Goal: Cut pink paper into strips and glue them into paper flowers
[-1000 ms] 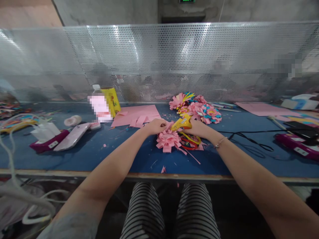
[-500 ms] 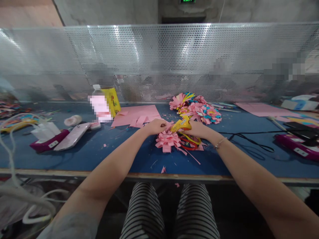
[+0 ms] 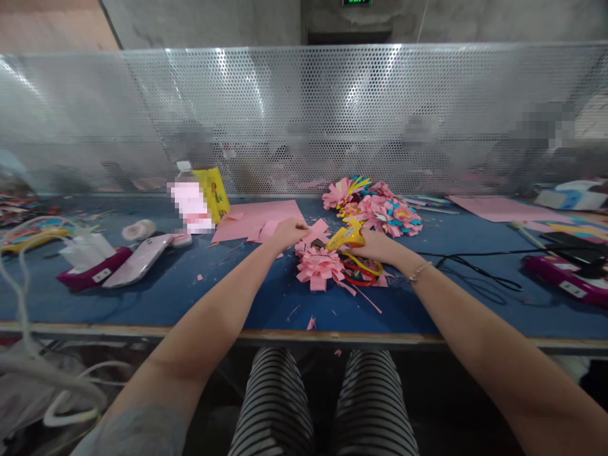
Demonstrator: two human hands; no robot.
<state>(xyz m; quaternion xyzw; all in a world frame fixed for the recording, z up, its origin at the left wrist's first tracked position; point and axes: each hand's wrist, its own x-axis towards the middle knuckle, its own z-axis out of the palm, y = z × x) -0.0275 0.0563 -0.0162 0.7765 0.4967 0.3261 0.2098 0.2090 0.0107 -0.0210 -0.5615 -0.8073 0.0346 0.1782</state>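
Observation:
My right hand (image 3: 375, 246) is closed round the handle of a yellow glue gun (image 3: 346, 235), its nozzle pointing left. My left hand (image 3: 286, 232) pinches a folded pink paper piece (image 3: 316, 230) held just in front of the nozzle. Below both hands a pink paper flower (image 3: 320, 266) lies on the blue table top (image 3: 228, 285), beside red and yellow scissors (image 3: 358, 269) partly hidden by my right hand.
A pile of finished paper flowers (image 3: 380, 206) lies behind the hands. Pink paper sheets (image 3: 256, 218) sit at centre left, a yellow box (image 3: 213, 190) and a tissue pack (image 3: 88, 259) further left. A black cord (image 3: 475, 266) trails right. A perforated metal screen (image 3: 304, 114) backs the table.
My left hand has lifted slightly away from the flower, bringing the folded pink piece up in front of the glue gun nozzle. My right hand has barely moved.

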